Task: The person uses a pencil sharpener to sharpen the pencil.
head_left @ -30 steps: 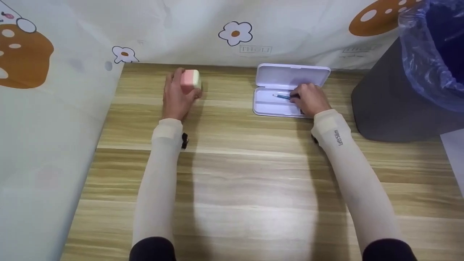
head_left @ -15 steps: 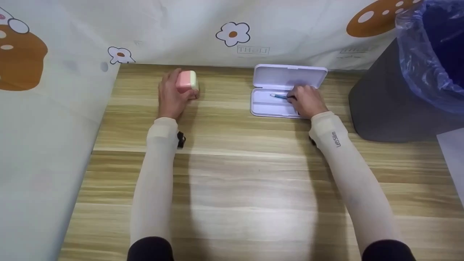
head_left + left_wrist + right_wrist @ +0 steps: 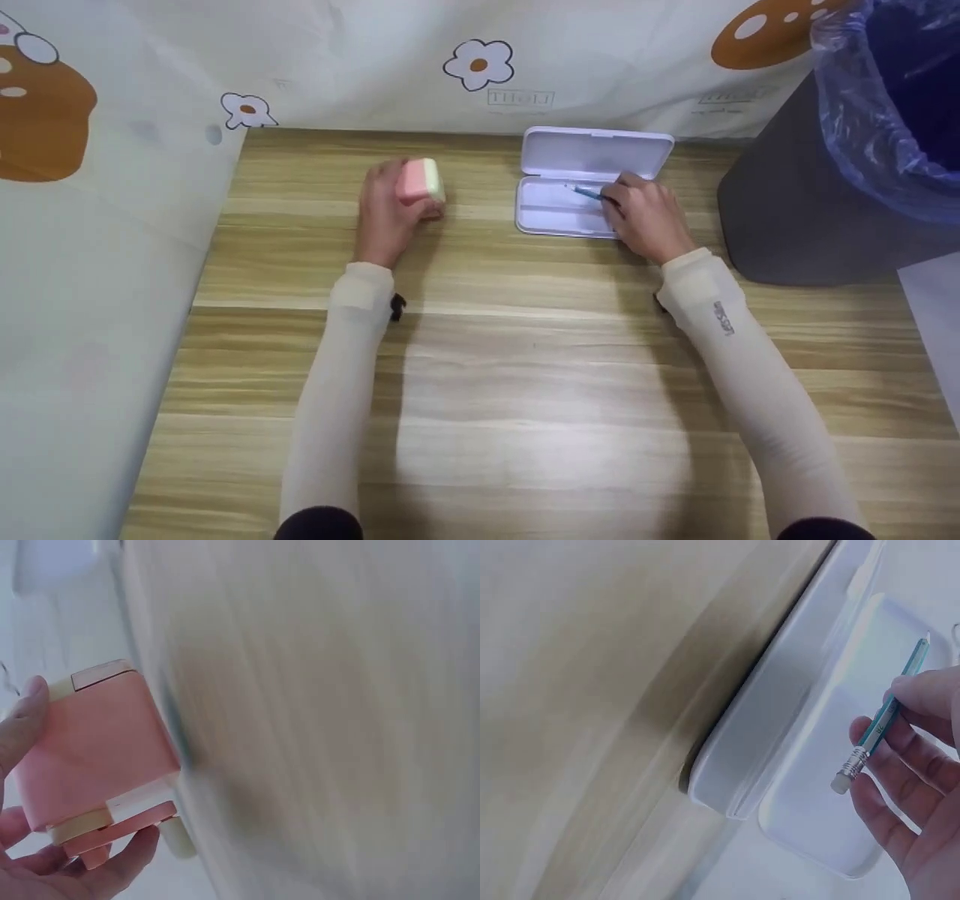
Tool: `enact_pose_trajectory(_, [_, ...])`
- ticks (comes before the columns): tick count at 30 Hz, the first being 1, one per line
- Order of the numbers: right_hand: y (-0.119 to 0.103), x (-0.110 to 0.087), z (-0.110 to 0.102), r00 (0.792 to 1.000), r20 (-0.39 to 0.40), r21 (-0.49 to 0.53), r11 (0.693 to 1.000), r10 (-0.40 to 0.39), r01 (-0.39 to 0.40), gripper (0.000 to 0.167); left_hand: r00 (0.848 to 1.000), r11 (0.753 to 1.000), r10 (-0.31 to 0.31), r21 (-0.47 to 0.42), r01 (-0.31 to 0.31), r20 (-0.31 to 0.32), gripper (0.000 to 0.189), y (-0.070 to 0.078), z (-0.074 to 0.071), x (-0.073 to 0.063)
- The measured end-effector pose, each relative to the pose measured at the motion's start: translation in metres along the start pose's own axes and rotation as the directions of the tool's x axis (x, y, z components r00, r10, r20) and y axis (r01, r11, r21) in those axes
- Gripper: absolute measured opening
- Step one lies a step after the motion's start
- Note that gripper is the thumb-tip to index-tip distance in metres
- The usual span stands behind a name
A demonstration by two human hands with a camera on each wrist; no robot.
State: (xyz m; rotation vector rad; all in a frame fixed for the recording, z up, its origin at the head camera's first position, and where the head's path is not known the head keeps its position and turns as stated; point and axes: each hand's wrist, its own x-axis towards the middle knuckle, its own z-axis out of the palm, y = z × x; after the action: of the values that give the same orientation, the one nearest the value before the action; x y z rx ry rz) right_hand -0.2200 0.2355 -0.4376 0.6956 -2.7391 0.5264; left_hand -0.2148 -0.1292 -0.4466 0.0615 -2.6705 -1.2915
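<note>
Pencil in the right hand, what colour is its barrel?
The pencil is teal with a pale stripe, clearest in the right wrist view.

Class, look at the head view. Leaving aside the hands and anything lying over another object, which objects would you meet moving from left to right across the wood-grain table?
Pink-and-cream rounded block → open pale-lilac rectangular pencil case → dark grey bin with a translucent plastic liner.
</note>
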Motion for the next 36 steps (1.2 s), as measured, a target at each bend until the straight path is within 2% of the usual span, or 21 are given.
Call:
enact_pose_trajectory(5, [-0.011,-0.023,-0.003,0.999,-0.022,0.035,0.998,-0.048,0.049,0.011,0.996,0.998,0.048,0.046,-0.051,0.074,0.076,0.027,0.020,-0.027])
enact_pose_trajectory(10, [-0.020,-0.046,-0.006,0.996,-0.022,0.086,0.993,-0.081,0.082,0.011,0.982,0.988,0.124,0.071,-0.136,0.145,0.077,0.050,0.039,-0.048])
enact_pose_trajectory(16, [-0.025,-0.067,-0.008,0.990,-0.005,0.066,0.988,-0.139,0.139,0.011,0.962,0.980,0.191,0.017,-0.198,0.194,0.075,0.068,0.061,-0.070])
enact_pose_trajectory(21, [-0.028,-0.078,-0.011,0.985,0.015,0.077,0.983,-0.170,0.169,0.009,0.939,0.967,0.244,0.011,-0.255,0.241,0.073,0.078,0.074,-0.084])
enact_pose_trajectory(26, [-0.031,-0.083,-0.011,0.979,0.041,0.095,0.976,-0.200,0.196,0.010,0.920,0.945,0.305,0.042,-0.324,0.245,0.071,0.082,0.080,-0.093])
enact_pose_trajectory(30, [-0.032,-0.085,-0.012,0.974,0.044,0.102,0.971,-0.223,0.218,0.011,0.912,0.932,0.335,0.063,-0.358,0.236,0.071,0.083,0.082,-0.096])
enact_pose_trajectory(36, [-0.033,-0.087,-0.013,0.973,0.047,0.103,0.970,-0.227,0.221,0.011,0.910,0.926,0.343,0.081,-0.369,0.235,0.071,0.083,0.084,-0.098])
